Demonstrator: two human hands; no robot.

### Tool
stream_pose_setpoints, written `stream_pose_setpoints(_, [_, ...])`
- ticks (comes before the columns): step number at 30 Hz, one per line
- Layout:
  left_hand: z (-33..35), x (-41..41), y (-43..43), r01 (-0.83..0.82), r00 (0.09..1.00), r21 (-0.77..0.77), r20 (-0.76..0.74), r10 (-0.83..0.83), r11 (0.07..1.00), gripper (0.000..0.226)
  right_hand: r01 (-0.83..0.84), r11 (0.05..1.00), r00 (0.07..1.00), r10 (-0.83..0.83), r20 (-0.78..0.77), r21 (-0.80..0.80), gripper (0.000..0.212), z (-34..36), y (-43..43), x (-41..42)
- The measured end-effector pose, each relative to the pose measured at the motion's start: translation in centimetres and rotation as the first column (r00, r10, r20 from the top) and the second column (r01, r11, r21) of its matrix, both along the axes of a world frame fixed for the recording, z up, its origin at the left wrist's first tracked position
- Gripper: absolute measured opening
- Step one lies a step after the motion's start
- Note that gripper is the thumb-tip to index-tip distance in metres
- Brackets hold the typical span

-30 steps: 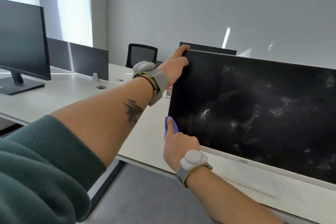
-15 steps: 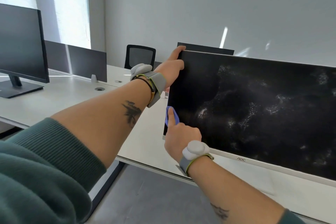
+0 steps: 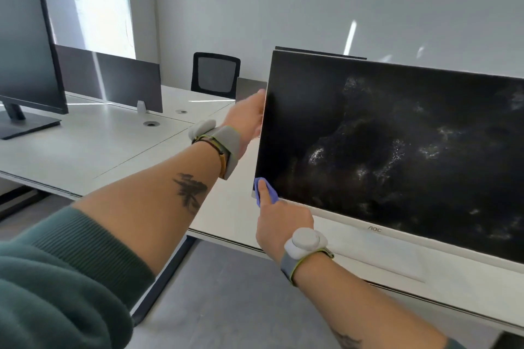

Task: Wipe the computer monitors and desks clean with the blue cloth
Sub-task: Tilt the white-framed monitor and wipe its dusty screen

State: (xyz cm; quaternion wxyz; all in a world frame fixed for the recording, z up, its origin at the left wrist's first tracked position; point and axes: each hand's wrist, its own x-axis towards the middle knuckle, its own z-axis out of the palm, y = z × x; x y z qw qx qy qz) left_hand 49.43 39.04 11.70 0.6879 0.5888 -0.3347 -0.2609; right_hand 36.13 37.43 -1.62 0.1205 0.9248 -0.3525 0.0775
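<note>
— Hands at the screen: what is each one doing?

— Right hand (image 3: 279, 222) is closed on the cloth (image 3: 265, 191), a blue wad pressed by the forefinger against the lower left corner of the monitor (image 3: 397, 150), where the dark panel meets the white bezel. Left hand (image 3: 249, 119) grips the monitor's left edge about halfway up; its fingers go behind the panel and are hidden.

— And the monitor itself?

— Tilted in this view, its top edge running down to the right. Pale smudges and speckles show across the middle and right of the black screen — the strip near the left edge looks darker and plainer. A small logo sits on the white bezel below.

— What does it stand on?

— A pale surface (image 3: 113, 147) that runs back and to the left. The stand cannot be seen from this angle.

— Anything else in the room?

— A second monitor (image 3: 28, 51) stands on its dark base at far left, well apart from the hands. Low dark dividers (image 3: 113, 76) line the back of the surface, and a black mesh chair (image 3: 215, 72) sits beyond them against a grey wall. Both wrists carry grey bands with white pods; the left sleeve (image 3: 62, 278) is green and pushed up, with a tattoo on the bare forearm.
</note>
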Motion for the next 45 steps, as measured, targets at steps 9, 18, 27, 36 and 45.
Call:
stream_pose_setpoints(9, [-12.0, -1.3, 1.5, 0.077, 0.979, 0.24, -0.2, -0.029, 0.968, 0.041, 0.004, 1.0, 0.998, -0.005, 0.055, 0.017, 0.077, -0.2, -0.6, -3.6])
stream_pose_setpoints(18, [-13.1, -1.6, 1.3, 0.062, 0.977, 0.179, -0.213, -0.023, 0.982, 0.036, -0.11, 0.994, 0.987, 0.107, 0.12, 0.015, 0.066, 0.2, -1.6, -4.1])
stream_pose_setpoints(27, [-13.0, -1.7, 0.9, 0.016, 0.99, 0.213, -0.142, 0.015, 0.977, 0.042, -0.144, 0.983, 0.97, 0.117, 0.214, 0.115, 0.044, 0.2, 0.0, -1.7])
stream_pose_setpoints(36, [-13.7, -2.4, 0.0, -0.056, 0.972, 0.167, -0.215, 0.092, 0.984, 0.032, -0.037, 0.996, 0.973, 0.016, 0.23, 0.086, 0.067, -0.7, -2.0, -6.9])
stream_pose_setpoints(45, [-13.0, -2.7, 0.5, -0.084, 0.984, 0.189, -0.14, 0.112, 0.978, 0.033, 0.133, 0.986, 0.989, -0.138, 0.045, 0.099, 0.075, -1.8, -0.2, -4.7])
